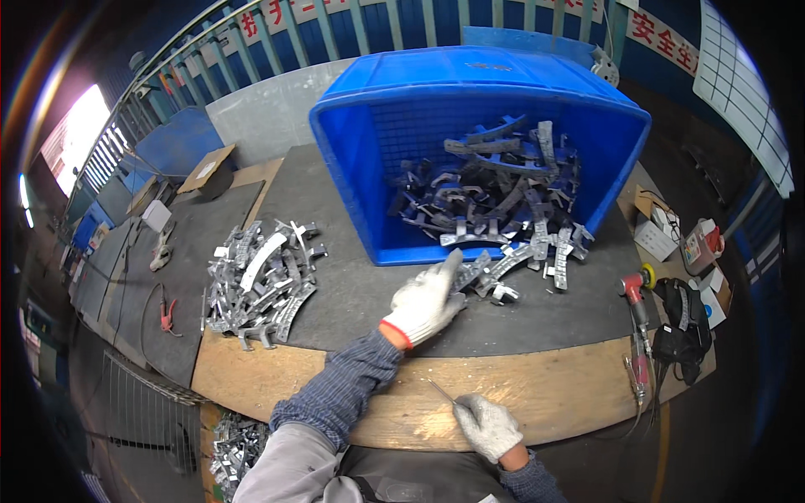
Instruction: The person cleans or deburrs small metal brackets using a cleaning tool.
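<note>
The right hand [488, 426] is gripping a slim rod [441, 392] with closed fingers, well in front of the bin [495, 74]. The left hand [425, 300] is lying just before the bin's mouth, fingers stretching toward a metal part [475, 270]; whether they are closing on it, one cannot tell. Both hands are wearing pale gloves, the left one showing a red cuff.

The blue bin is lying on its side, its mouth facing the person. Inside it, a heap [495, 189] of curved metal parts is filling the lower half and spilling over its front lip. Left of the bin, a pile [267, 281] of similar parts is resting on the dark mat [545, 331]. Right of the bin, a red sander [637, 298] is lying near a black bundle [683, 327]. Behind the bin, a railing [360, 29] is standing.
</note>
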